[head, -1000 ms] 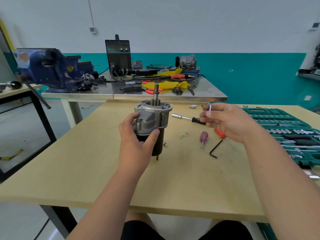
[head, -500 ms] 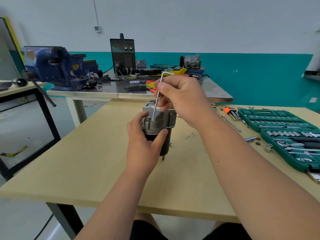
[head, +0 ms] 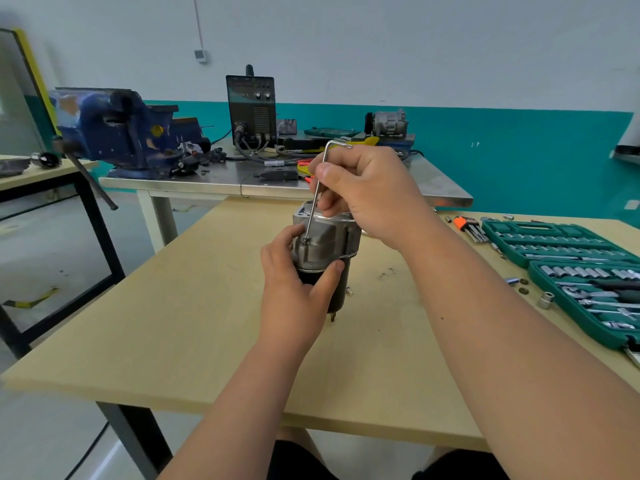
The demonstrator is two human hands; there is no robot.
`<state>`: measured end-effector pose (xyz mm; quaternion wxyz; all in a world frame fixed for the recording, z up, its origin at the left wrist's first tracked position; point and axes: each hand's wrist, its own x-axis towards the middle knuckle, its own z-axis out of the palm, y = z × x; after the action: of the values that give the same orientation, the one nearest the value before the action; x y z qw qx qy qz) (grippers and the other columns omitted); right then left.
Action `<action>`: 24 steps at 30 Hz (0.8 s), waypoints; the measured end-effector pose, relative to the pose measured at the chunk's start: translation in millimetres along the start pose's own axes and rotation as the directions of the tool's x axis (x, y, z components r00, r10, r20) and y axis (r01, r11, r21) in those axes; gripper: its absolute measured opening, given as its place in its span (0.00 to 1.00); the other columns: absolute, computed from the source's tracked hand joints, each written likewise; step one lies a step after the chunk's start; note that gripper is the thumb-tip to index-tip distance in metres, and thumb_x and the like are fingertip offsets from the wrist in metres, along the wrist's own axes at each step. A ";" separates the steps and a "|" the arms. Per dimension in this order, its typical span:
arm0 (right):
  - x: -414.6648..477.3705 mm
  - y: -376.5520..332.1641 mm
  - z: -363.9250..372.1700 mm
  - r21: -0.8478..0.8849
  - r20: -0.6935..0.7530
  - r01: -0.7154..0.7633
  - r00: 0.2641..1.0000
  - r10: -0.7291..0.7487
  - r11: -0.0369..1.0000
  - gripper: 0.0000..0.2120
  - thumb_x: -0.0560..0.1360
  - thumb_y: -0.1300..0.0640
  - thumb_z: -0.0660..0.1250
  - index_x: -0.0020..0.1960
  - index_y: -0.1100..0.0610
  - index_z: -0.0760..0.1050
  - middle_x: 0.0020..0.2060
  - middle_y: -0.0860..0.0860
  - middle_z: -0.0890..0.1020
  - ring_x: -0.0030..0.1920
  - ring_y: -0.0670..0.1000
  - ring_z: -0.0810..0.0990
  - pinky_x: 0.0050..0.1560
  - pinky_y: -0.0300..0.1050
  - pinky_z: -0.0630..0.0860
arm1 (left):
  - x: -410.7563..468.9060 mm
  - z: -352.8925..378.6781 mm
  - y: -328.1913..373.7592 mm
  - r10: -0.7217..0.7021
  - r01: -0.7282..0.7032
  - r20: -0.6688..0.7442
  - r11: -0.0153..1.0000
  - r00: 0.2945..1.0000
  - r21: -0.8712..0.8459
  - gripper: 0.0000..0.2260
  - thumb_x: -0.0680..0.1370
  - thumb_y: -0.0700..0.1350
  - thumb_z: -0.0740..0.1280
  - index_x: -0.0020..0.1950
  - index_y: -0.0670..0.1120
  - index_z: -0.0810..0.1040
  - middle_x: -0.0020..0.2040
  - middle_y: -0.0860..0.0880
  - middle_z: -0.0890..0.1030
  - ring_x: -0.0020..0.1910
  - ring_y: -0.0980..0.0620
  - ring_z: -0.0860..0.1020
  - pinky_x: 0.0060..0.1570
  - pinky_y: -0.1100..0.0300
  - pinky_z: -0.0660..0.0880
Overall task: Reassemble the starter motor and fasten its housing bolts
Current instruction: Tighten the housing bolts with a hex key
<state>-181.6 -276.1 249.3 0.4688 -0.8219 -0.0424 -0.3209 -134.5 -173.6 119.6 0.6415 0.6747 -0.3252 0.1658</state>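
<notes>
The starter motor with its grey cast-metal housing and black cylindrical body (head: 325, 258) stands upright on the pale wooden table (head: 180, 327), the left hand (head: 294, 292) wrapped round its middle, thumb and fingers curled against the housing. The right hand (head: 367, 192) above it pinches a silver L-shaped hex key (head: 317, 195), whose long arm reaches down into a housing bolt (head: 305, 241). Two open green socket-set cases (head: 568, 261) lie well to the right.

Your left hand (head: 294, 296): bare, thumbnail cut short.
Your right hand (head: 370, 192): bare too, thumbnail short.
Your forearms (head: 485, 327): uncovered down to the frame's lower edge.
Your black fabric garment (head: 301, 462): covers both thighs.
</notes>
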 end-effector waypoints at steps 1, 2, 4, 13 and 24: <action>0.1 0.5 -0.1 0.012 0.009 -0.009 1.000 0.009 1.000 0.07 0.79 0.61 0.63 0.49 0.55 0.80 0.32 0.44 0.81 0.33 0.45 0.81 0.36 0.41 0.81 | 0.1 0.4 0.0 -0.005 0.005 0.003 1.000 1.000 -0.006 0.27 0.68 0.55 0.71 0.57 0.74 0.60 0.59 0.53 0.70 0.55 0.61 0.75 0.54 0.53 0.77; 0.2 0.9 0.1 0.030 0.025 -0.022 0.999 0.022 0.999 0.07 0.79 0.61 0.63 0.49 0.55 0.80 0.33 0.45 0.81 0.33 0.46 0.81 0.37 0.42 0.81 | 0.2 0.7 0.2 -0.011 0.011 0.005 1.000 1.000 -0.014 0.27 0.67 0.55 0.71 0.57 0.75 0.60 0.59 0.53 0.70 0.55 0.60 0.75 0.54 0.54 0.76; 1.0 1.7 1.4 0.032 0.084 -0.056 0.995 0.053 0.998 0.08 0.79 0.62 0.63 0.48 0.53 0.80 0.34 0.47 0.81 0.34 0.46 0.81 0.38 0.43 0.82 | 0.6 1.4 0.0 -0.015 0.015 0.002 1.000 1.000 -0.014 0.27 0.67 0.55 0.71 0.56 0.76 0.60 0.59 0.54 0.70 0.55 0.62 0.75 0.53 0.58 0.75; -1.3 1.7 2.0 -0.332 0.050 -0.058 0.996 0.079 0.942 0.10 0.76 0.48 0.68 0.37 0.49 0.75 0.27 0.47 0.80 0.28 0.42 0.78 0.31 0.39 0.76 | 1.4 1.4 0.8 -0.020 0.020 0.005 1.000 1.000 -0.019 0.27 0.68 0.54 0.71 0.56 0.75 0.60 0.60 0.54 0.70 0.54 0.63 0.74 0.49 0.66 0.72; -7.6 1.5 18.4 -0.339 0.029 -0.023 0.999 0.035 0.941 0.14 0.75 0.49 0.69 0.36 0.56 0.72 0.26 0.52 0.81 0.25 0.45 0.79 0.31 0.43 0.77 | 8.2 1.3 12.0 -0.018 0.019 -0.143 1.000 0.990 0.005 0.14 0.72 0.60 0.64 0.54 0.58 0.68 0.53 0.53 0.73 0.56 0.59 0.72 0.53 0.67 0.70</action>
<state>-178.1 -260.5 237.3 0.3247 -0.8961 0.0173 -0.3021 -136.6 -176.3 133.7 0.6625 0.6662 -0.2715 0.2086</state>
